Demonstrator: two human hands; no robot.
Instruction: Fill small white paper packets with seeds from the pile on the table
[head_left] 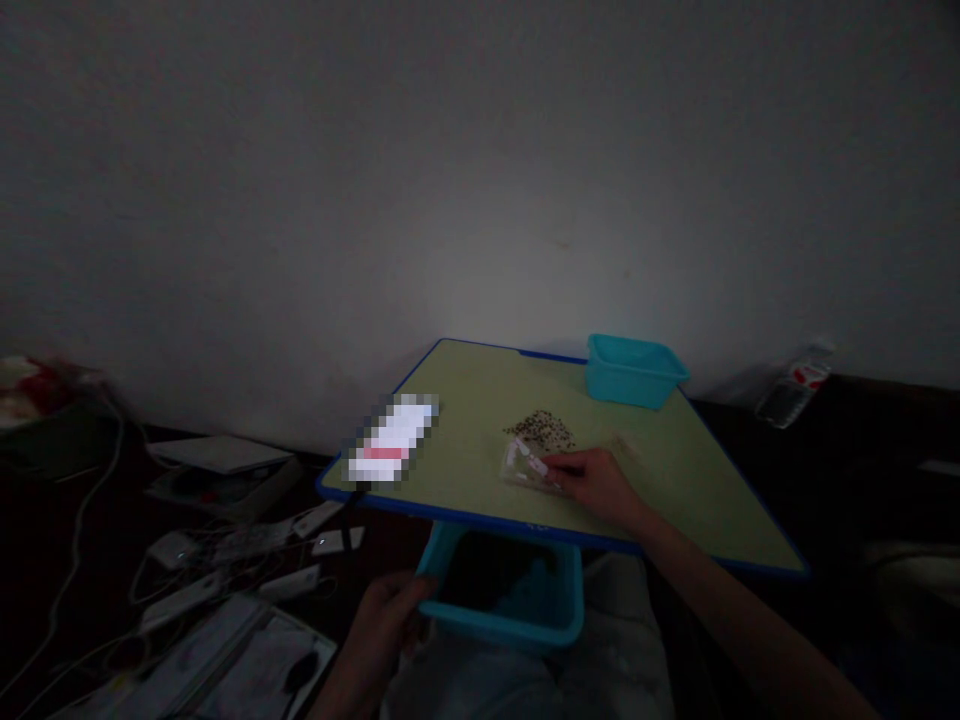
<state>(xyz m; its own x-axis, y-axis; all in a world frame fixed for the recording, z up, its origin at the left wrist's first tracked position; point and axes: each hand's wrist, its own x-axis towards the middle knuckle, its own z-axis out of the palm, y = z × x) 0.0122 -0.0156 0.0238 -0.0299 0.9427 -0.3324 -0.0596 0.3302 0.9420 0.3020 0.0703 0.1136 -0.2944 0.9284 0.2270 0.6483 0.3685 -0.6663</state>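
Observation:
My left hand [391, 608] grips the left rim of a blue plastic basin [517, 628], which sits on my lap below the table's front edge. Something dark lies inside that basin, too dim to name. Over the table, my right hand [600, 483] has its fingers closed on a small clear plastic bag [525, 465] with pinkish-white marks. Just behind the bag is a spread of small dark beads or seeds [541, 430]. A faint patch of fine pale bits [624, 448] lies to the right of them.
A second blue basin [634, 375] stands at the table's back right. A lit phone [394, 440], blurred out, is at the left of the blue-edged table [480, 375]. Cables and power strips [180, 600] clutter the floor at left. A plastic bottle [795, 390] is at right.

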